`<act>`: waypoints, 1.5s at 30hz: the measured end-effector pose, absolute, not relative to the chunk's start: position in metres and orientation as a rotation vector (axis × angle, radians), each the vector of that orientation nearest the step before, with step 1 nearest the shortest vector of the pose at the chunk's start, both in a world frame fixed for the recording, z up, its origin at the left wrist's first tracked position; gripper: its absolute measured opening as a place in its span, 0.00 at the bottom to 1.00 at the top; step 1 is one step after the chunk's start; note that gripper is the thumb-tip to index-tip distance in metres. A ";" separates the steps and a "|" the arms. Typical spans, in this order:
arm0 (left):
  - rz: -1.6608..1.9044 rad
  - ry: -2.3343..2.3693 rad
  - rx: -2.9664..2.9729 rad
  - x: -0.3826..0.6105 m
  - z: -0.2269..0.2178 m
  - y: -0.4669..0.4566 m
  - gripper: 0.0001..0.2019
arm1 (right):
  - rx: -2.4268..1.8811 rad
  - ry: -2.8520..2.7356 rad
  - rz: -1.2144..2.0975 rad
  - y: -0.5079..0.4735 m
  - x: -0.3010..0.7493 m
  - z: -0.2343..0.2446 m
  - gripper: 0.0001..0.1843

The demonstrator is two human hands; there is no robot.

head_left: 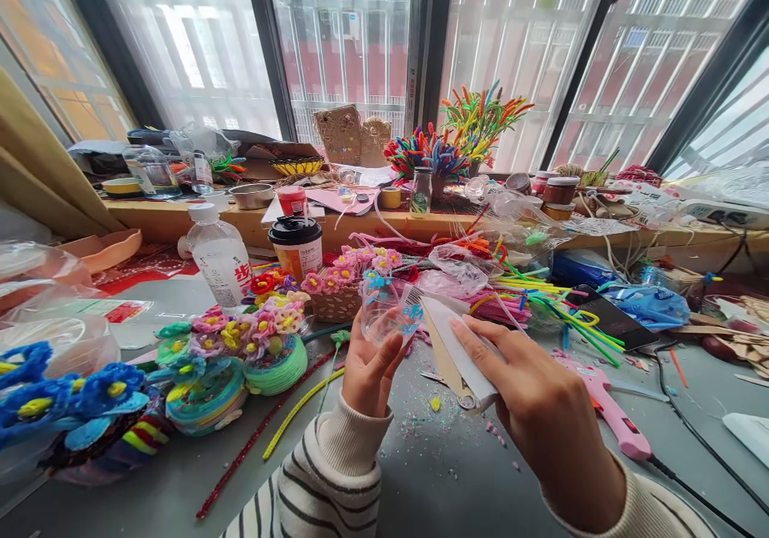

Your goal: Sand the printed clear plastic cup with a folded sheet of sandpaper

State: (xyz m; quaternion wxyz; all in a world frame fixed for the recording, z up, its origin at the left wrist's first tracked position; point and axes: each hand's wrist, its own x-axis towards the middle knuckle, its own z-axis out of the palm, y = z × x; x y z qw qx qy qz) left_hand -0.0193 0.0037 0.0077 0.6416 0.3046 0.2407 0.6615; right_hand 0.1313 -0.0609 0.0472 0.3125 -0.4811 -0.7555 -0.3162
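Observation:
My left hand (373, 362) is wrapped round a clear plastic cup (380, 318) with blue print on it, held above the table. My right hand (534, 398) grips a flat white-and-beige piece (448, 342) with a small round metal part at its lower end; I cannot make out its kind. The far end of this piece is close to the cup's right side, by a barcode label (412, 296). Whether the two touch is unclear. Below the hands, glitter and a small yellow bit (435, 403) lie scattered on the grey table (420, 490).
Pipe-cleaner flower pots (276, 362) crowd the left, near a plastic bottle (219, 258) and a lidded paper cup (296, 248). Bundled pipe cleaners (541, 302) lie behind my hands. A pink glue gun (616, 414) with a black cord rests at the right.

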 end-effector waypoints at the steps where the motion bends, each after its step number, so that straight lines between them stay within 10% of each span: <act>1: 1.508 0.550 0.691 -0.019 0.007 0.004 0.28 | -1.254 -2.004 -0.825 -0.061 0.131 0.047 0.20; 45: 1.432 0.514 0.648 -0.023 0.000 0.011 0.32 | -1.173 -2.026 -0.784 -0.055 0.138 0.056 0.21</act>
